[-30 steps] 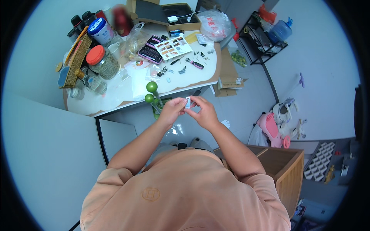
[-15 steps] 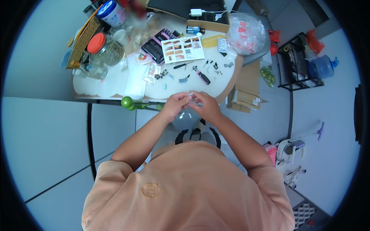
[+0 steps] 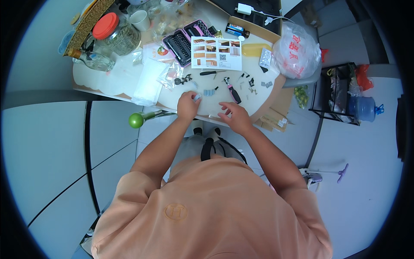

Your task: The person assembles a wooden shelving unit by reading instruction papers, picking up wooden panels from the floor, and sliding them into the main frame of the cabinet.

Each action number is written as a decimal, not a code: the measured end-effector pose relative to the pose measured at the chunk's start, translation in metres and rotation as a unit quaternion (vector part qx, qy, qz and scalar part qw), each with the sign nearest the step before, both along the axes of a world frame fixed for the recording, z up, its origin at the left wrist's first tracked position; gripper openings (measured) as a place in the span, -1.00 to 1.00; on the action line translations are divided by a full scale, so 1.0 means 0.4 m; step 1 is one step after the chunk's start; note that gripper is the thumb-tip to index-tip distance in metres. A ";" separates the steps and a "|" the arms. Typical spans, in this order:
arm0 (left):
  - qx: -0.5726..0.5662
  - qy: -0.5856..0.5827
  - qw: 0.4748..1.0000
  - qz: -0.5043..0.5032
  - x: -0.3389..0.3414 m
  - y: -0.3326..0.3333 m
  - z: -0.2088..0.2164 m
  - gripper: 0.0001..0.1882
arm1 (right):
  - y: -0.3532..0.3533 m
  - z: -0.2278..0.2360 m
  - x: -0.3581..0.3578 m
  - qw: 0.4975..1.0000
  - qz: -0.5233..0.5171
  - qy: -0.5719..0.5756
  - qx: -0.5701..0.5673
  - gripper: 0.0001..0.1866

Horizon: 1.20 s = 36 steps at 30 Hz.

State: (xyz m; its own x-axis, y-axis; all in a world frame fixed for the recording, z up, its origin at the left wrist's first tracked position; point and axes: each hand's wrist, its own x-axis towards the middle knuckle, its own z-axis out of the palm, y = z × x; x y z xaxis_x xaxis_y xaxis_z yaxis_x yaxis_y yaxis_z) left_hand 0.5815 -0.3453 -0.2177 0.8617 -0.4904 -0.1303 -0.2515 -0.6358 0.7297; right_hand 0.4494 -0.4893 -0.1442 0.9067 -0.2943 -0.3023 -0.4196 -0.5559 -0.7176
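At the near edge of the white table (image 3: pixel 168 97), my left hand (image 3: pixel 187 106) pinches a small pale, see-through piece (image 3: pixel 197 97) whose kind I cannot make out. My right hand (image 3: pixel 236 116) hovers by the same edge, fingers apart and nothing in them. Just beyond it lies a ratchet driver (image 3: pixel 233 93) with a pink and black handle. A short row of pale bits (image 3: pixel 209 92) sits between the hands. Farther off are a thin black screwdriver (image 3: pixel 208 73), dark metal fittings (image 3: pixel 183 80) and several small screws and grey pieces (image 3: pixel 267 84).
A printed picture sheet (image 3: pixel 215 64) overlaps an open pink and black bit case (image 3: pixel 179 48). At the left stand a red-lidded jar (image 3: pixel 123 41) and a glass bottle (image 3: pixel 98 61). A stuffed plastic bag (image 3: pixel 297 52) occupies the right; a green ball-ended object (image 3: pixel 136 120) is below the edge.
My hands, together over the near edge before, have parted. The left moved onto the table edge with the small piece; the right opened and shifted right. The view has shifted too.
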 end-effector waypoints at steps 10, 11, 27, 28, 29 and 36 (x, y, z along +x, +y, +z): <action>0.134 -0.231 0.963 0.035 0.114 -0.036 0.038 -0.55 | -0.034 0.001 0.020 0.998 -0.063 -0.017 0.024 -0.66; 0.156 -0.209 0.965 0.041 0.121 -0.034 0.020 -0.59 | -0.032 -0.002 0.027 0.998 -0.049 -0.017 0.031 -0.66; -0.114 0.019 0.964 0.241 0.117 0.003 -0.024 -0.80 | -0.183 -0.012 0.027 0.999 0.031 0.000 0.041 -0.66; -0.159 0.044 0.946 0.279 0.114 0.010 -0.037 -0.81 | -0.184 -0.004 0.036 0.999 0.036 -0.001 0.040 -0.67; -0.263 0.143 0.900 0.316 0.112 0.016 -0.057 -0.81 | -0.183 0.001 0.044 0.998 0.041 -0.003 0.038 -0.67; -0.382 0.441 0.770 0.260 0.050 -0.039 0.086 -0.79 | -0.175 0.001 0.072 0.997 0.036 -0.020 0.069 -0.65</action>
